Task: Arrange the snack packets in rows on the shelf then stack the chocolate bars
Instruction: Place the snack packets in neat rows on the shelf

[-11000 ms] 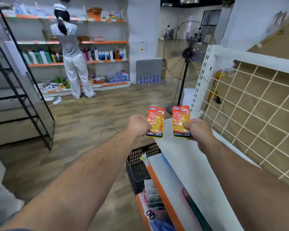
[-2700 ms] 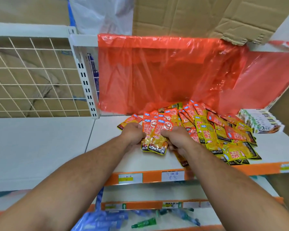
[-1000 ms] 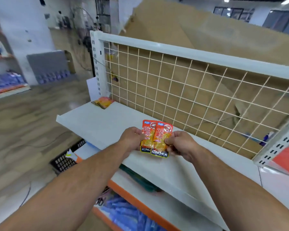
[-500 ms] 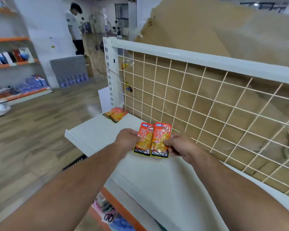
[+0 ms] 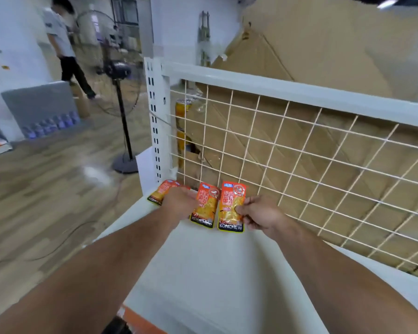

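2 orange foil snack packets [image 5: 231, 206] pinched by left hand [image 5: 179, 201] and right hand [image 5: 261, 213]; should be laid flat, edges aligned.

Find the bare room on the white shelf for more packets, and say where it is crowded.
Bare: the shelf along the wire grid, right of the right hand, and the near strip between the forearms. Crowded: the far left corner by the upright post, with laid packets, the left hand on the left packet, then the right packet.
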The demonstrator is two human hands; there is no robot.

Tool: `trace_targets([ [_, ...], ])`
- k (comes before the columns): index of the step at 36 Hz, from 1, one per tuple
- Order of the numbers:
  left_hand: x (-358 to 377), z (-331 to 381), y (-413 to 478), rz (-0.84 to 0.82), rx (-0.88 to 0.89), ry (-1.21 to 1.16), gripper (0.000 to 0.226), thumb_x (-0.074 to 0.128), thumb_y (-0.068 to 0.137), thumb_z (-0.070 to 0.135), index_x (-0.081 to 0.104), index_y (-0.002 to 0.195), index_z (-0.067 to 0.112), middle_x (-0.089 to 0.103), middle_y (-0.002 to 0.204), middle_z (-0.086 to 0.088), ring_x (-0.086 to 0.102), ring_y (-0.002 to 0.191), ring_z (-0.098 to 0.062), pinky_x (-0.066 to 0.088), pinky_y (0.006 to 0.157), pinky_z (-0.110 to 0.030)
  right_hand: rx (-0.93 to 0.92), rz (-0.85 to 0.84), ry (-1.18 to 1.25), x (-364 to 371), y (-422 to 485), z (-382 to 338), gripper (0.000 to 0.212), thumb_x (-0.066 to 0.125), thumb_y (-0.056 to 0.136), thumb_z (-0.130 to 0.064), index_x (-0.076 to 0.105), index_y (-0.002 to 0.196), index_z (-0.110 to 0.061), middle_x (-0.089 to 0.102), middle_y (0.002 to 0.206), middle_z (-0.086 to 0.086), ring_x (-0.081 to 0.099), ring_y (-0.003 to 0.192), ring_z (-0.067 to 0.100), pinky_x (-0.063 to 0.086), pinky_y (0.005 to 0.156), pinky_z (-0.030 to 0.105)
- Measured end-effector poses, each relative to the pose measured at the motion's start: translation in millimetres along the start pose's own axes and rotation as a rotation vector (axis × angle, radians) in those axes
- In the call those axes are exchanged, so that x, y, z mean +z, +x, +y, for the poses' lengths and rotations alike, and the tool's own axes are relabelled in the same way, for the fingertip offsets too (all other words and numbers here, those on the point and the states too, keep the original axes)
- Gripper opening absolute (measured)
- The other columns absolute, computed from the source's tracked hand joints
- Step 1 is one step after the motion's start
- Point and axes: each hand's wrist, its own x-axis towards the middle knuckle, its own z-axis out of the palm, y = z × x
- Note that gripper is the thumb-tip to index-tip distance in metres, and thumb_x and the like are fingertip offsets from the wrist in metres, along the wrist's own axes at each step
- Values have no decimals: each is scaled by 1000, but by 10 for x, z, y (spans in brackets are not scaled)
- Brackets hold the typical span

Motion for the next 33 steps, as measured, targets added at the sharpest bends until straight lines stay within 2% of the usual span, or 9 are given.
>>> trace_targets([
  [2,-122,-10,196,-21,27,41,10,73,80,4,72,88,10,64,74,-1,60,66,-19,52,61,-28,13,29,13,144,65,-73,27,66,91,-1,48,77,-15,49,48,4,41,39,12,34,41,20],
  [5,-285,-36,415,-68,77,215,2,68,75,15,68,74,15,67,78,-6,66,77,-23,55,69,-28,23,75,21,333,145,-137,26,68,90,-3,48,78,-16,51,49,4,42,40,13,36,42,22],
  [7,-350,-62,536,-93,94,294,11,64,79,16,60,68,17,60,75,-1,62,85,-21,48,64,-21,28,97,13,447,172,-153,27,68,89,-3,50,74,-16,51,49,5,42,40,13,35,43,23],
  [9,-409,-66,654,-76,142,394,14,56,89,12,70,86,11,66,91,-5,63,95,-22,49,69,-24,41,113,19,549,203,-163,29,69,88,-3,50,71,-16,51,48,4,42,40,14,35,44,23],
  [13,-486,-111,794,-149,206,599,16,60,91,11,71,100,4,62,77,-1,56,67,-13,44,56,-19,62,136,33,704,262,-166,25,68,88,-2,53,72,-14,51,48,6,40,37,14,34,41,22],
  [17,-494,-217,885,-121,178,429,24,52,91,19,70,105,12,66,112,-4,62,107,-21,45,81,-23,75,128,7,808,262,-177,13,66,89,-2,61,80,-11,51,52,7,41,42,15,35,42,22],
  [24,-427,-202,942,-134,274,725,22,62,84,15,67,103,4,67,110,-14,65,106,-28,52,81,-30,91,163,-9,818,282,-172,13,64,89,-1,58,82,-10,51,51,6,43,41,14,37,42,22],
  [30,-411,-219,971,-167,267,739,7,58,78,10,56,84,11,68,97,-11,67,92,-29,49,64,-30,119,180,14,839,296,-141,26,64,90,0,52,70,-12,48,44,4,39,38,14,31,42,21],
  [33,-414,-211,970,-163,283,732,6,60,78,12,54,81,13,68,95,-10,67,88,-29,52,64,-32,120,174,19,869,301,-124,30,63,90,1,52,67,-14,48,44,4,40,39,14,33,42,21],
])
